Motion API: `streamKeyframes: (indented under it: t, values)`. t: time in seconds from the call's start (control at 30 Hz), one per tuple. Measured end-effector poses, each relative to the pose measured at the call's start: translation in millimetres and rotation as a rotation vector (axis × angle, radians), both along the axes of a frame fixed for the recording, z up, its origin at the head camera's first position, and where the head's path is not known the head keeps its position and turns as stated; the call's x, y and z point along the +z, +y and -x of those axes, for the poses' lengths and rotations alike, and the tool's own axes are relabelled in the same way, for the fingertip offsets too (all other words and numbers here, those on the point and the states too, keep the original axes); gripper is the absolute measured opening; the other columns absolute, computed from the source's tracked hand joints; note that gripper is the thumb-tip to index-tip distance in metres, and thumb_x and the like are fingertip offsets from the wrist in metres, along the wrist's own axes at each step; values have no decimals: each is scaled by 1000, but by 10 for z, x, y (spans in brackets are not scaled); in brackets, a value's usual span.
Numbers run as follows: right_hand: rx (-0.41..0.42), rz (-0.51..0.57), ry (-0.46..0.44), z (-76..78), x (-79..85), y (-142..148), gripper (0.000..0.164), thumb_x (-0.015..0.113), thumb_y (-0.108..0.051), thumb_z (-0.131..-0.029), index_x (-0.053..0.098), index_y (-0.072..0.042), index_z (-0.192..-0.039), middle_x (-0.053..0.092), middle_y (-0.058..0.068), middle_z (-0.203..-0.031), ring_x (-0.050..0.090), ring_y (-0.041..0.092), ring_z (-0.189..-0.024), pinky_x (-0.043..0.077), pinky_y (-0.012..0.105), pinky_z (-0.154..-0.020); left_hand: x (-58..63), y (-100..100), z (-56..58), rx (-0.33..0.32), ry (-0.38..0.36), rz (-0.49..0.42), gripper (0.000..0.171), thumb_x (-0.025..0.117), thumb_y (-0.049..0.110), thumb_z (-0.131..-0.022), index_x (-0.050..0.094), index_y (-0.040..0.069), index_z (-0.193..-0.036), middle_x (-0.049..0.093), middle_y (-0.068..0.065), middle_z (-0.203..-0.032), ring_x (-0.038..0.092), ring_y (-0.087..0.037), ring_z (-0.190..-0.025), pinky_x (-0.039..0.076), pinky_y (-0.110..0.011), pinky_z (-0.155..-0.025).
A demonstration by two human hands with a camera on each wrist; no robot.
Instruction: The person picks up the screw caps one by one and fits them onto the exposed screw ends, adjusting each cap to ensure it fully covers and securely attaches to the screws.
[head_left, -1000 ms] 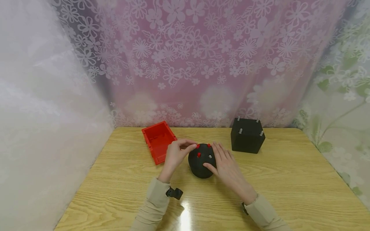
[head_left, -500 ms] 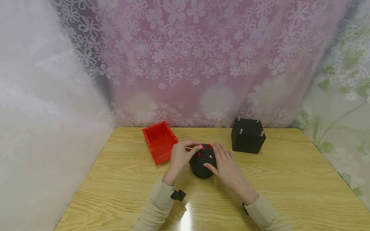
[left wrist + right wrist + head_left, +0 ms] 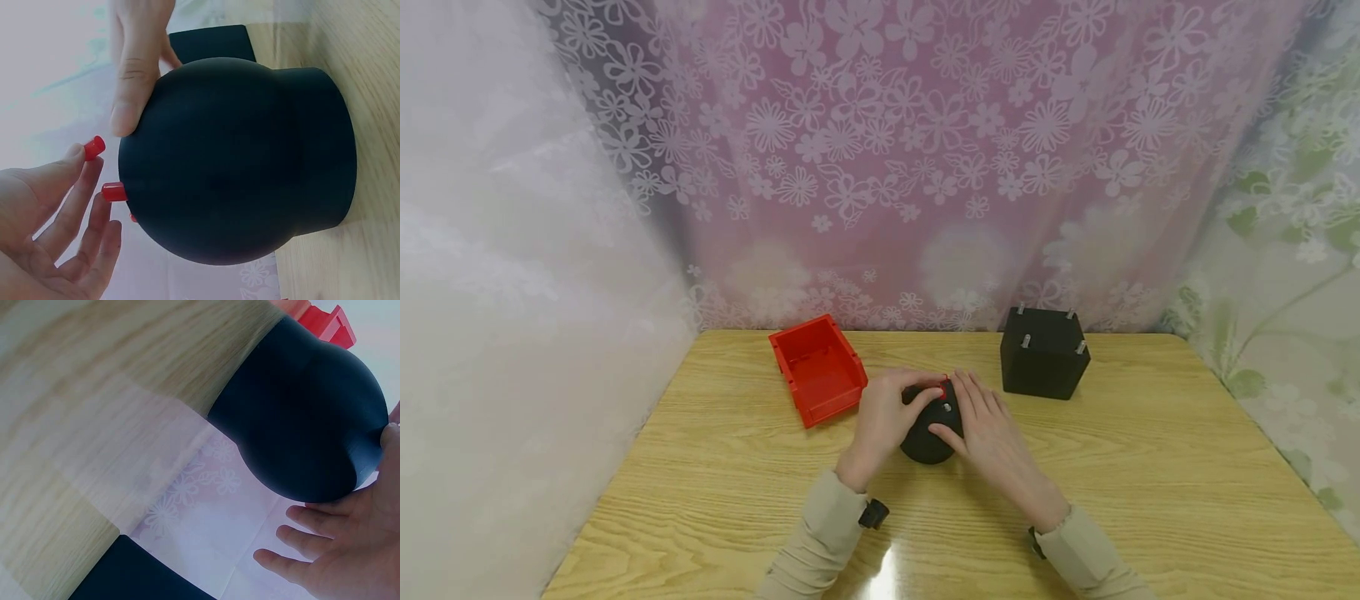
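Observation:
A black dome-topped stand (image 3: pixel 927 447) sits on the table between both hands. My left hand (image 3: pixel 880 417) reaches over its top and pinches a small red cap (image 3: pixel 94 147) between thumb and index finger, held a little apart from the dome in the left wrist view. A second red cap (image 3: pixel 114 192) stands on the dome by the curled fingers, and part of a third (image 3: pixel 133 218) shows behind it. On the near right of the top, a bare silver peg (image 3: pixel 947 407) sticks up. My right hand (image 3: pixel 994 440) rests on the dome's right side with straight, spread fingers.
An open red bin (image 3: pixel 820 375) lies behind and left of the hands. At the back right stands a black block (image 3: pixel 1043 358) with several silver pegs on top. A floral curtain (image 3: pixel 925 192) hangs behind the wooden table (image 3: pixel 700 483).
My left hand has moved rightward across the dome's top toward the bare peg, now covering caps on the left that showed before. The right hand has stayed put.

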State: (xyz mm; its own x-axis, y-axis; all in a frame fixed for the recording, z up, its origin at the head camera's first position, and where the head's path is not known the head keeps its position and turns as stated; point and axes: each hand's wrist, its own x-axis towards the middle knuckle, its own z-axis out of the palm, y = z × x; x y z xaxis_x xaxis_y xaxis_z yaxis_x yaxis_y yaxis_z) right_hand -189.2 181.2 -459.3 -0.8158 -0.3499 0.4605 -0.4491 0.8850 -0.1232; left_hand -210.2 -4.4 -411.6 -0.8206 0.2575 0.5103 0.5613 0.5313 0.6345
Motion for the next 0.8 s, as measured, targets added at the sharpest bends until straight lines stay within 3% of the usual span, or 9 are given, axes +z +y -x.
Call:
streamKeyframes:
  t: [0.33,0.8]
  values:
    - [0,-13,-10,-2,-4,9,88,64,-54,-93,37,3,-154,42,22,-156,41,38,-143,42,61,-107,-50,58,-29,8,75,108,18,80,28,-87,81,22,-104,78,5,-102,65,-17,-97,56,-31,-82]
    - [17,-11,3,-2,-5,12,86,61,-55,-95,36,4,-154,41,22,-156,41,39,-143,42,62,-106,-69,72,-26,-9,129,135,14,83,19,-85,81,20,-99,77,4,-99,64,-17,-94,56,-30,-80]
